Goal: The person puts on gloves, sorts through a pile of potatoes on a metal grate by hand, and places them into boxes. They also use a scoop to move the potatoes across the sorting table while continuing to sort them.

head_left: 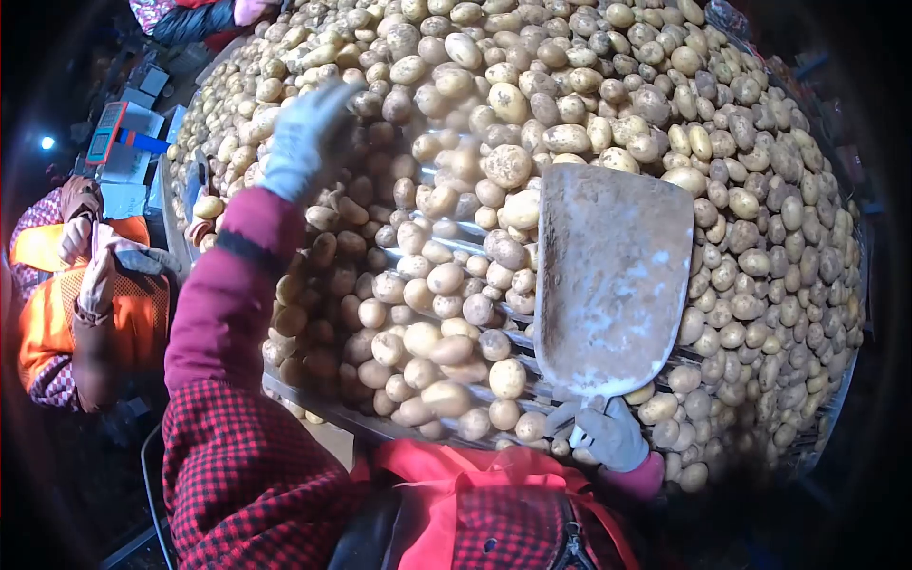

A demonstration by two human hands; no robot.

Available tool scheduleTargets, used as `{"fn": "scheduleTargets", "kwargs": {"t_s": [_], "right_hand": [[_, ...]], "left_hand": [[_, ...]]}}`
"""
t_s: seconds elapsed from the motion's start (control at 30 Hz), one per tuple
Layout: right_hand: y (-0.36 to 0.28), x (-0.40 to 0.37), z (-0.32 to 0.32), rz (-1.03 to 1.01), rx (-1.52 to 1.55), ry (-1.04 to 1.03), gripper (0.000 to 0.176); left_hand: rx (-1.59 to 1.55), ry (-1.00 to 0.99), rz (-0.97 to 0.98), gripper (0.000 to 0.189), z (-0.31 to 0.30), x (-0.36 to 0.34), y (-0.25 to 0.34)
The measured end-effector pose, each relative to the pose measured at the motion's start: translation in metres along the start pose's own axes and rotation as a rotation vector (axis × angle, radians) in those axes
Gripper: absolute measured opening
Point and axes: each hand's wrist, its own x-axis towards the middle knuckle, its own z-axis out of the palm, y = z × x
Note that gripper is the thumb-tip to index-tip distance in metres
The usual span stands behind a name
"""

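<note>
My right hand [613, 435], in a grey-white work glove, is closed around the short handle at the near end of a broad, dirt-coated shovel [613, 275]. The shovel's scoop lies face up on the potatoes [446, 280], its wide edge pointing away from me. My left hand [309, 133], in a similar glove, reaches out over the potatoes at the far left. Its fingers stretch forward, slightly blurred, and I see nothing held in them. Between the hands, potatoes lie loosely over a slatted surface [465, 242], with some blurred.
A person in an orange vest [95, 313] stands at the left, gloved hands together. Beyond them are a red-framed display [104, 131] and pale boxes [123, 198]. Another person's dark sleeve [195, 21] shows at the upper left. Piled potatoes surround the shovel on the far and right sides.
</note>
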Motion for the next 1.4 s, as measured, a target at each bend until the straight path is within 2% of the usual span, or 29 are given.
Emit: {"fn": "scheduleTargets", "kwargs": {"t_s": [0.07, 0.1, 0.13, 0.2, 0.23, 0.3, 0.4, 0.47, 0.5, 0.53, 0.57, 0.6, 0.67, 0.73, 0.77, 0.8, 0.87, 0.9, 0.93, 1.0, 1.03, 1.07, 1.17, 1.27, 1.33, 1.4], "right_hand": [[-0.002, -0.002, 0.002, 0.057, 0.122, 0.006, 0.03], [0.006, -0.002, 0.001, 0.057, 0.132, 0.015, 0.034], [0.013, -0.004, -0.001, 0.063, 0.143, 0.025, 0.039], [0.017, -0.006, -0.005, 0.101, 0.077, -0.007, 0.047], [0.012, -0.006, -0.008, 0.121, -0.01, -0.038, 0.048], [0.006, -0.009, -0.004, 0.045, -0.107, -0.054, 0.039], [0.006, -0.012, 0.001, -0.034, -0.165, -0.042, 0.036], [0.012, -0.014, 0.0, -0.06, -0.154, -0.018, 0.034], [0.015, -0.014, -0.001, -0.12, -0.205, -0.009, 0.033], [0.02, -0.011, -0.003, -0.354, -0.479, 0.006, 0.036], [0.022, -0.009, -0.003, -0.588, -0.753, 0.091, 0.041], [0.024, -0.006, 0.004, -0.428, -0.194, 0.081, 0.059], [0.008, 0.002, 0.008, -0.217, 0.109, 0.213, 0.076], [-0.017, 0.009, 0.012, -0.253, 0.166, 0.166, 0.08], [-0.021, 0.011, 0.009, -0.231, 0.197, 0.179, 0.079], [-0.014, 0.025, 0.004, -0.299, 0.307, 0.168, 0.074], [-0.015, 0.013, 0.021, -0.462, 0.155, 0.272, 0.067], [-0.01, 0.005, 0.023, -0.418, 0.106, 0.268, 0.063], [0.0, -0.006, 0.024, -0.37, 0.064, 0.266, 0.06], [0.019, -0.028, 0.026, -0.285, 0.171, 0.075, 0.052], [0.028, -0.04, 0.026, -0.246, 0.317, -0.114, 0.049], [0.033, -0.047, 0.026, -0.205, 0.459, -0.302, 0.046], [0.046, -0.052, 0.038, -0.025, 0.249, -0.193, 0.041], [0.013, -0.021, 0.072, -0.264, -0.042, -0.066, 0.042], [0.01, 0.032, 0.089, -0.609, -0.358, 0.118, 0.041], [-0.006, 0.082, 0.102, -0.926, -0.807, 0.345, 0.043]], "left_hand": [[-0.023, -0.32, 0.001, 0.049, 0.008, -0.015, 0.024], [0.233, -0.401, 0.038, 0.051, 0.015, -0.028, 0.03], [0.279, -0.242, 0.112, 0.055, 0.036, -0.042, 0.021], [0.298, -0.215, 0.045, 0.057, 0.041, -0.046, 0.028], [0.327, -0.231, 0.043, 0.058, 0.044, -0.048, 0.029], [0.385, -0.245, 0.026, 0.062, 0.051, -0.051, 0.033], [0.185, -0.266, -0.079, 0.067, 0.038, -0.074, 0.056], [0.234, -0.321, -0.085, 0.07, 0.029, -0.095, 0.07], [0.265, -0.396, -0.077, 0.07, 0.026, -0.107, 0.078], [0.3, -0.472, -0.074, 0.071, 0.02, -0.117, 0.092], [0.258, -0.423, -0.091, 0.069, 0.014, -0.132, 0.103], [0.218, -0.375, -0.106, 0.067, 0.008, -0.147, 0.113], [0.279, -0.374, -0.043, 0.064, -0.004, -0.172, 0.129], [-0.006, -0.33, -0.101, 0.06, -0.009, -0.188, 0.145], [0.133, -0.306, -0.017, 0.059, -0.014, -0.195, 0.153], [0.113, -0.343, -0.014, 0.059, -0.021, -0.201, 0.16], [0.07, -0.416, -0.009, 0.058, -0.046, -0.203, 0.176], [0.074, -0.357, 0.024, 0.058, -0.044, -0.22, 0.176], [-0.085, -0.367, -0.031, 0.058, -0.054, -0.224, 0.185], [-0.246, -0.345, -0.008, 0.058, -0.067, -0.233, 0.191], [-0.37, -0.382, -0.026, 0.055, -0.071, -0.236, 0.191], [-0.342, -0.337, -0.003, 0.054, -0.076, -0.231, 0.191], [-0.287, -0.194, 0.012, 0.051, -0.071, -0.199, 0.187], [-0.192, -0.29, 0.09, 0.064, -0.053, -0.138, 0.195], [-0.143, -0.338, 0.101, 0.068, -0.019, -0.122, 0.189], [-0.256, -0.415, 0.064, 0.069, 0.007, -0.13, 0.172]]}}
